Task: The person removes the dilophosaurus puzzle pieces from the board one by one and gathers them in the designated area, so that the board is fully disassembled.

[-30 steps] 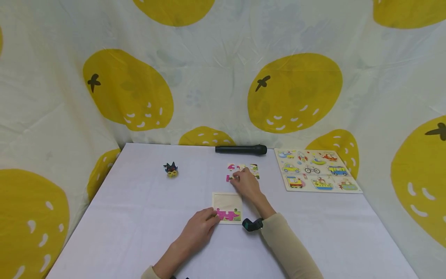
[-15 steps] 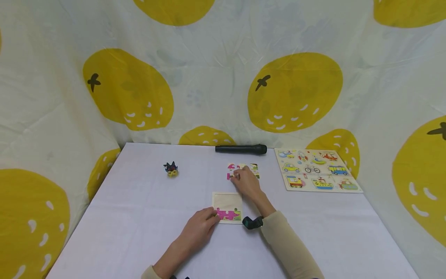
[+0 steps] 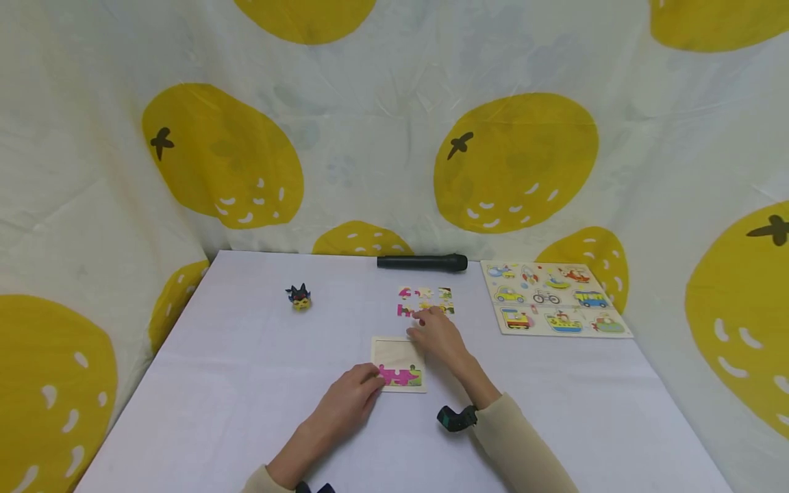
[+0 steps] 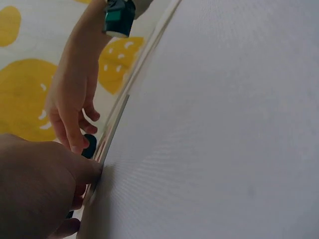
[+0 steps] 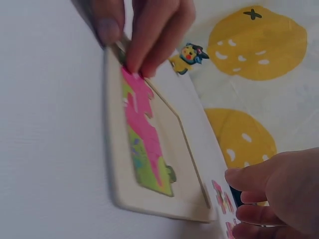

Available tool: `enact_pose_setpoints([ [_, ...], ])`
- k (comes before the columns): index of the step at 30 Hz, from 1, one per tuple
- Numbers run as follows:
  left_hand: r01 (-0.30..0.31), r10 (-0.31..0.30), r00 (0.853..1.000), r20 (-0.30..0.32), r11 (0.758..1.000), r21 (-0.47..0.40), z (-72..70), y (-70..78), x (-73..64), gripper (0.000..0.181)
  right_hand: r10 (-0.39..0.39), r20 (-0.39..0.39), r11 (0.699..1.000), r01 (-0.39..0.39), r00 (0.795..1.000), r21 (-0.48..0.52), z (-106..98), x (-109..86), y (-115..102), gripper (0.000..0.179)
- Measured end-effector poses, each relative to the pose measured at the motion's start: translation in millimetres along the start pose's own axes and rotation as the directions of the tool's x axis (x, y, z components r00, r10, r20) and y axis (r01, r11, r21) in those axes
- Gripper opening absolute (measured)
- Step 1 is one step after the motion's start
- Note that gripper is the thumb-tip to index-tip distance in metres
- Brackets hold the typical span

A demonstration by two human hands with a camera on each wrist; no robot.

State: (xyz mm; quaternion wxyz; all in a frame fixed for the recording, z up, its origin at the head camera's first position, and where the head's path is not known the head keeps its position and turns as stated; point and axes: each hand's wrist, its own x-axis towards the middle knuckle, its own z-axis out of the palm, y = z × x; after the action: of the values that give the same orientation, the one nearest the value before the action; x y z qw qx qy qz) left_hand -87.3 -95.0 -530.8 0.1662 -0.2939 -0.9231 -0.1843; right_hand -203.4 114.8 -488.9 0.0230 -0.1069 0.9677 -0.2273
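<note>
White table, puzzle frame, pieces, picture board, microphone, figurine

Left hand on a thin board, right hand beyond, white tabletop alongside, yellow-patterned curtain behind both hands.

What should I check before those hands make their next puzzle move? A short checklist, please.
1. Frame held: ok, the left hand pinches its edge.
2. Pink pieces inside: ok, along the frame's near side.
3. Room for more: ok, the frame's far part is bare.
4. Loose pieces reachable: probably ok, the right hand is beside them.
5. Right hand touching one: cannot tell.
6. Piece in right hand: not ok, none is visible there.
</note>
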Motion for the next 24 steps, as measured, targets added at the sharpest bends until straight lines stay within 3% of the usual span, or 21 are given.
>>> enact_pose_setpoints([
  [5, -0.002, 0.002, 1.0, -0.012, 1.0, 0.013, 1.9, 2.3, 2.1, 0.017, -0.013, 0.011, 1.0, 0.013, 1.0, 0.019, 0.2, -20.7, 3.3, 0.04],
  [10, -0.046, 0.047, 0.998, -0.035, 0.998, 0.036, 5.6, 6.7, 7.1, 0.02, -0.03, 0.022, 0.998, 0.029, 0.999, 0.062, -0.1, -37.9, 3.3, 0.039],
  [19, -0.103, 0.11, 0.992, -0.062, 0.99, 0.097, 16.2, 7.8, 10.6, 0.017, -0.084, 0.046, 0.996, 0.082, 0.995, 0.035, 3.8, -60.0, 0.4, 0.031],
  [24, -0.101, 0.106, 0.994, -0.038, 0.989, 0.11, 16.0, 7.8, 9.7, 0.016, -0.105, 0.048, 0.995, 0.104, 0.993, 0.008, 5.1, -68.5, 0.7, 0.02],
])
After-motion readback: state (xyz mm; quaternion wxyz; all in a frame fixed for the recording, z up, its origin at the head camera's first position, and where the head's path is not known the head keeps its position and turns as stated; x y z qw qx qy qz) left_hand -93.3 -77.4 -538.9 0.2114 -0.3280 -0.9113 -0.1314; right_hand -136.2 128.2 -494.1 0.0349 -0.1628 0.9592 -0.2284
